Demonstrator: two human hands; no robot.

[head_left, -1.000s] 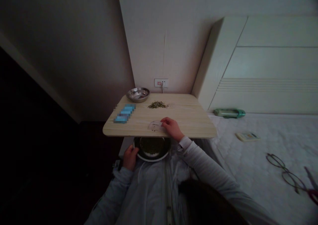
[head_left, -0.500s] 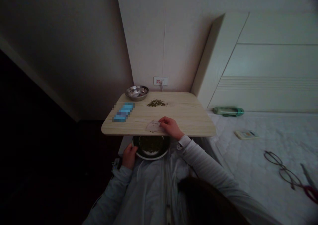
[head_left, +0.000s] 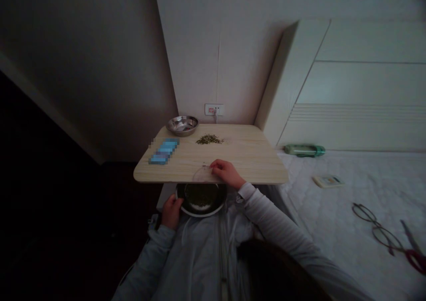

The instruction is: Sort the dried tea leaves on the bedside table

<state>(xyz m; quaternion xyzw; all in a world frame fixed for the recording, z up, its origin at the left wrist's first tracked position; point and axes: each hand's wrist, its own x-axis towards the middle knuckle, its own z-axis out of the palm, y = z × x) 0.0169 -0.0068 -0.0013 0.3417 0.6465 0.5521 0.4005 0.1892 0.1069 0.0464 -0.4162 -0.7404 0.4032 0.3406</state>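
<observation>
My left hand [head_left: 171,211] grips the left rim of a white-edged bowl [head_left: 203,214], its thumb over the edge. Dark green bits [head_left: 201,194] that look like dried leaves or seeds lie in the bowl, which sits below the table's front edge; its far side is hidden by the tabletop. At that edge my right hand [head_left: 226,172] pinches a thin, clear plastic piece [head_left: 201,174] with a rounded outline, held low over the wood. A few dark specks lie just behind it. Farther back on the table is a small pile of green bits [head_left: 209,139].
The pale wooden table [head_left: 246,152] bears a steel bowl [head_left: 182,126] at the back left and a pixelated blue phone-like thing [head_left: 164,151]. On the bed at right lie a green bottle [head_left: 304,150], a white phone-like device [head_left: 328,181], glasses [head_left: 377,228] and red-handled scissors [head_left: 415,260].
My right hand has brought the clear plastic piece slightly nearer the front edge and tilted it; its print no longer shows. Specks now show behind it. My left hand stays on the bowl.
</observation>
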